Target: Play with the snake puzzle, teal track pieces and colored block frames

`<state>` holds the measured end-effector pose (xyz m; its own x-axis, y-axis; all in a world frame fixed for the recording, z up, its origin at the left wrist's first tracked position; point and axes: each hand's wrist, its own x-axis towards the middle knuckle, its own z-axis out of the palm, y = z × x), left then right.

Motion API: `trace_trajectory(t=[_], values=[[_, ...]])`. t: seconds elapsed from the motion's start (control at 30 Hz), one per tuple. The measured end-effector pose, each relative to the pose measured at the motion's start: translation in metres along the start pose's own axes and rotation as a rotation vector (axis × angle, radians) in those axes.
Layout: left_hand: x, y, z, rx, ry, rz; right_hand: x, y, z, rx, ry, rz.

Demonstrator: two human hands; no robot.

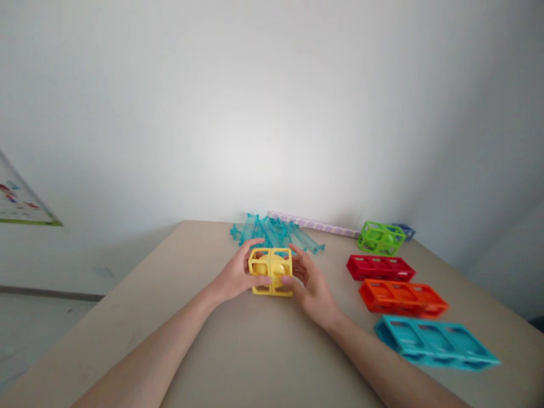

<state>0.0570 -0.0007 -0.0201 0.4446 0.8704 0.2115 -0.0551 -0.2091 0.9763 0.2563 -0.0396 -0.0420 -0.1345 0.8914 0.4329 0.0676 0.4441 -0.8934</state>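
A yellow open-frame plastic cube (271,271) with a rounded yellow piece inside rests on the beige table (238,351), a little past its middle. My left hand (236,275) grips its left side, thumb across the front. My right hand (309,284) holds its right side, fingers curled round the frame. Both hands are closed on the cube.
Behind the cube lies a heap of clear blue track pieces (274,232) and a long lilac strip (314,225). To the right, from far to near, sit a green frame (380,238), a red frame (379,267), an orange frame (402,297) and a teal frame (433,341). A white wall lies beyond.
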Motion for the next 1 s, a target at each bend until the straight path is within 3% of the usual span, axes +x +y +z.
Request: trace_trajectory(t=[0.2,0.67,0.87,1.0], values=[[-0.005,0.001,0.002,0.096,-0.046,0.023,0.001,-0.002,-0.002,-0.081,-0.089,0.03],[-0.004,-0.001,0.0,0.11,-0.033,0.04,0.004,-0.003,-0.002,-0.199,-0.123,0.02],[-0.006,-0.003,0.003,0.053,-0.118,0.005,-0.002,-0.019,0.0,-0.509,-0.08,-0.129],[-0.007,-0.007,0.005,0.096,-0.229,0.013,-0.005,-0.042,0.002,-0.698,-0.144,-0.221]])
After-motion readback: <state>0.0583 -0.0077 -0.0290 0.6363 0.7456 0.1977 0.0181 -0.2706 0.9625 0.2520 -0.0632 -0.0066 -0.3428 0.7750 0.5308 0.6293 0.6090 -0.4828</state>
